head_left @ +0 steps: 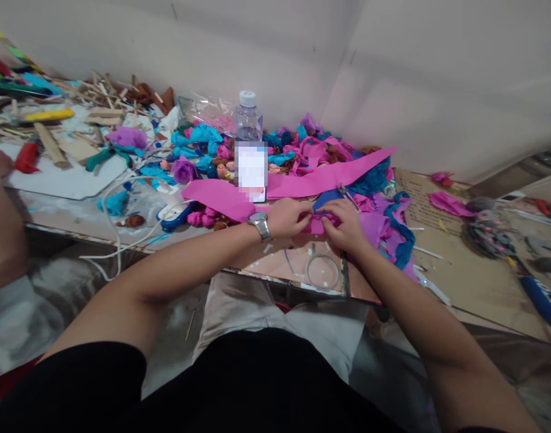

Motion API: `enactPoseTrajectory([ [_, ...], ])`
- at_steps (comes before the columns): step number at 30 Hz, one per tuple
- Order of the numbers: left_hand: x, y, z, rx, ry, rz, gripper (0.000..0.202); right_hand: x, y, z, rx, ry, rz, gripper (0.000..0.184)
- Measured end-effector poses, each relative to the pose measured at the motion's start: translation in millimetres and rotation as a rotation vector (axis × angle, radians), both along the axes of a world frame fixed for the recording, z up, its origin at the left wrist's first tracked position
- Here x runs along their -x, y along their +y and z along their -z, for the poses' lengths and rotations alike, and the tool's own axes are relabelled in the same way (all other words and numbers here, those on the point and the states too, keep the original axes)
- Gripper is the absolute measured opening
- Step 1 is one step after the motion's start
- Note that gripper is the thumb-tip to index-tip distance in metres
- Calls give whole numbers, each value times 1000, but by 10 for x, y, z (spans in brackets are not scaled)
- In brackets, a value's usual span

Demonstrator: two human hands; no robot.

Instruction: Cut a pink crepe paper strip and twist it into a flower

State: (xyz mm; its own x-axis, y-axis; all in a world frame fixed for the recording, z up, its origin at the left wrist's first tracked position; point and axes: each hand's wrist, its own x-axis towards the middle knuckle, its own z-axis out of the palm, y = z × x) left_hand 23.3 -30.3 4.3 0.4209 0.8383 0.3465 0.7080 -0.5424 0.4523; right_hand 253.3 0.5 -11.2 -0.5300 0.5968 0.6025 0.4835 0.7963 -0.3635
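Between my two hands, close to the table's front edge, is a small folded piece of bright pink crepe paper (317, 225). My left hand (291, 218), with a silver watch on the wrist, pinches its left side. On its right side my right hand (344, 224) grips with thumb and fingers. A long pink paper strip (320, 180) lies just behind the hands, and another pink stretch (221, 198) lies to the left. Purple crepe paper (377, 228) is beside my right hand. A roll of clear tape (323, 270) sits below the hands.
A water bottle (248, 117) stands behind a phone (251, 169) with a blurred screen. Paper flowers (184, 170) crowd the table's back. Wood sticks and a red-handled tool (28, 155) lie left, near another person's arm (5, 210). A white cable (118, 240) hangs over the edge. Cardboard (456, 258) lies right.
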Motion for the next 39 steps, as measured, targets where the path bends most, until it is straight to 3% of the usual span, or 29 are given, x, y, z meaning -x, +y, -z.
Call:
enactPoseTrajectory([
  [8, 13, 29, 34, 2, -9, 66, 31, 27, -22, -3, 12, -39, 36, 15],
  [32, 36, 46, 22, 26, -18, 54, 41, -16, -13, 24, -94, -37, 19, 15],
  [39, 27, 8, -39, 49, -15, 74, 35, -5, -21, 18, -130, -39, 6, 13],
])
